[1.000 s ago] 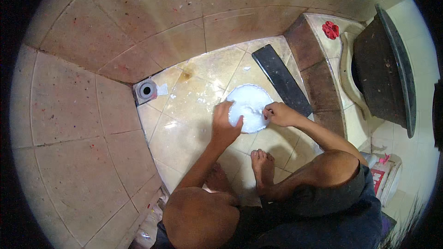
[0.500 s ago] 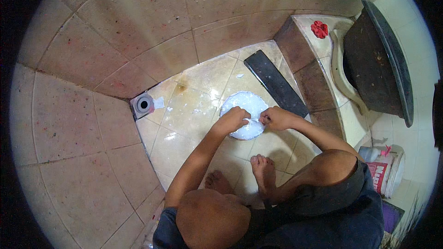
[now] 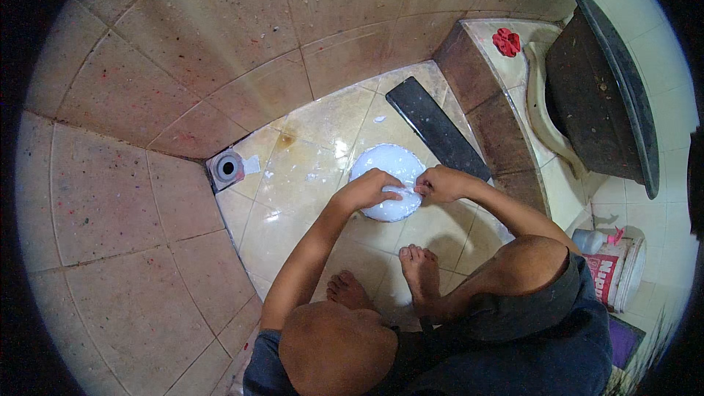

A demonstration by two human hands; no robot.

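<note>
A round white thing [image 3: 389, 160], glossy and with an uneven rim, lies on the tiled floor in front of my feet; whether it is a dish or a filled basin I cannot tell. Over its left part my left hand [image 3: 372, 189] is closed, the thumb pointing right across the white surface. My right hand [image 3: 440, 184] is closed at its right edge, fingers pinched together. The fingertips of both hands almost meet. What they grip, if anything, is too small or hidden to make out.
A long black panel [image 3: 438, 128] lies beyond the right hand. A floor drain [image 3: 228, 168] sits in the left corner. On the right ledge are a red crumpled item [image 3: 506, 42] and a large dark tub [image 3: 598, 95] leaning. A white bucket [image 3: 629, 275] stands near my right knee.
My left thumb now reaches further right over the white surface, and the fingers have shifted slightly. The right hand has turned a little and stays at the right edge.
</note>
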